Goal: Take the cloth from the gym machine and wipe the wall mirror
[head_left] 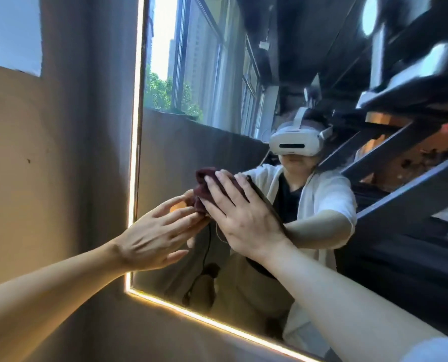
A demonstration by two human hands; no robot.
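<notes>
Bare forearms, no rings or watch; white sleeve [437,350] edge on right arm, lower right corner.

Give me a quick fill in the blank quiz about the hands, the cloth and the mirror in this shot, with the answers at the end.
1. The right hand presses a dark red ____ flat against the mirror.
2. The left hand touches the cloth with its ____.
3. A glowing ____ strip runs along the mirror's edge.
4. In the reflection, the person wears a white ____ over the eyes.

Answers: cloth; fingers; light; headset
</notes>
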